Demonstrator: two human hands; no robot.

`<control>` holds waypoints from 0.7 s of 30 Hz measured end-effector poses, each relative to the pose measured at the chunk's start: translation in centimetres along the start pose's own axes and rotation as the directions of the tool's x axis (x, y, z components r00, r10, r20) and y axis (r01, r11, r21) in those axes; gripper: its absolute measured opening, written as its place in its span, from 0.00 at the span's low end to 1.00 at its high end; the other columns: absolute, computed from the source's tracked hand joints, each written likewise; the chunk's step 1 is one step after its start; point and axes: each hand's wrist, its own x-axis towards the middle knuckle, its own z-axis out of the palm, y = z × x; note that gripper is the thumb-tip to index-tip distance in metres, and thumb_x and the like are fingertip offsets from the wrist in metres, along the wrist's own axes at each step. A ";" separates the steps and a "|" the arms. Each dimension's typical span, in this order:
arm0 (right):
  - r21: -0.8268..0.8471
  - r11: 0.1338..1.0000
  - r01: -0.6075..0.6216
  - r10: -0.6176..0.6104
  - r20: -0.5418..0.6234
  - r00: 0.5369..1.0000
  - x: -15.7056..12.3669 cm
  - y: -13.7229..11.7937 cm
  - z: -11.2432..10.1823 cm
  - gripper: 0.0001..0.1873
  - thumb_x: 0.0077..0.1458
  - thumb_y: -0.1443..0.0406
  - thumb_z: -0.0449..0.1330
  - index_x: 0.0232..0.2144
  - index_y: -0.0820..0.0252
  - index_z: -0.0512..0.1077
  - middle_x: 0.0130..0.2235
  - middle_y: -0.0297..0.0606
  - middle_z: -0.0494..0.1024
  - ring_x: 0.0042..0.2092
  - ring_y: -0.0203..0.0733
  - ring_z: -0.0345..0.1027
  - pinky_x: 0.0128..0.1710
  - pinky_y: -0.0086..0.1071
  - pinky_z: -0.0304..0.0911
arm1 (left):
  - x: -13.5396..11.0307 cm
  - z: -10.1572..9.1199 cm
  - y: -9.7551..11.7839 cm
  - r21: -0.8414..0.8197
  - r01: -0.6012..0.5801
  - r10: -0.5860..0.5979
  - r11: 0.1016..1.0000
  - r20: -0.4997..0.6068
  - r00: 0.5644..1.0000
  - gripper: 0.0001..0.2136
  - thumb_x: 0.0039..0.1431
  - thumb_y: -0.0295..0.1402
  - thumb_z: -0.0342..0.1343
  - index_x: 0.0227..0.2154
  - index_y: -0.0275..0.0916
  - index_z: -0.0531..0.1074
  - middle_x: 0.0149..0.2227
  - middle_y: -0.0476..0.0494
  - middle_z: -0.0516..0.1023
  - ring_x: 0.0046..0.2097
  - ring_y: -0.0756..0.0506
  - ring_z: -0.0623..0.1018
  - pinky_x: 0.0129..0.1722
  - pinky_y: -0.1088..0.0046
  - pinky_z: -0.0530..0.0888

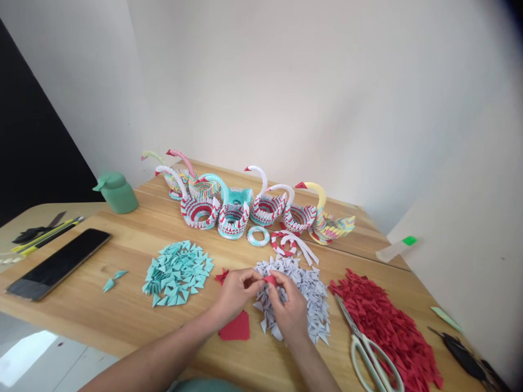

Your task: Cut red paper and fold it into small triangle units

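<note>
My left hand and my right hand meet over the wooden table, both pinching a small red paper piece between fingertips. Under my right hand lies a pile of white folded paper triangles. A red paper sheet lies flat below my left wrist, and a small red scrap sits just left of my left hand. A teal triangle pile lies to the left, a red triangle pile to the right.
Several paper swans stand in a row at the back, with a teal ring and a red-white ring in front. Scissors lie right of my hand. A phone, pens and green bottle sit left.
</note>
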 end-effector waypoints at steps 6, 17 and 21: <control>0.089 0.987 -0.135 0.134 0.013 0.991 -0.1 0.3 -0.2 0.12 0.55 0.63 0.55 0.41 0.60 0.71 0.34 0.38 0.77 0.35 0.41 0.73 0.37 0.32 0.67 | -0.1 -0.2 0.4 -0.001 -0.018 0.018 1.000 0.072 0.997 0.08 0.52 0.33 0.56 0.29 0.34 0.76 0.27 0.46 0.76 0.30 0.48 0.71 0.31 0.76 0.66; 0.053 0.998 -0.038 0.038 0.013 0.999 -0.1 0.0 0.1 0.10 0.55 0.65 0.56 0.40 0.58 0.72 0.34 0.38 0.78 0.35 0.41 0.72 0.38 0.32 0.66 | 0.0 -0.1 0.2 -0.012 0.006 -0.006 1.000 0.042 0.999 0.06 0.50 0.32 0.56 0.25 0.33 0.73 0.23 0.48 0.72 0.27 0.50 0.68 0.29 0.77 0.64; 0.076 0.997 -0.033 0.031 0.026 0.999 -0.2 -0.2 0.2 0.11 0.54 0.65 0.57 0.40 0.58 0.72 0.36 0.39 0.78 0.37 0.42 0.72 0.40 0.33 0.65 | 0.2 -0.2 -0.2 0.009 -0.010 0.010 1.000 0.009 1.000 0.05 0.50 0.31 0.55 0.25 0.33 0.72 0.23 0.49 0.70 0.27 0.51 0.67 0.28 0.77 0.64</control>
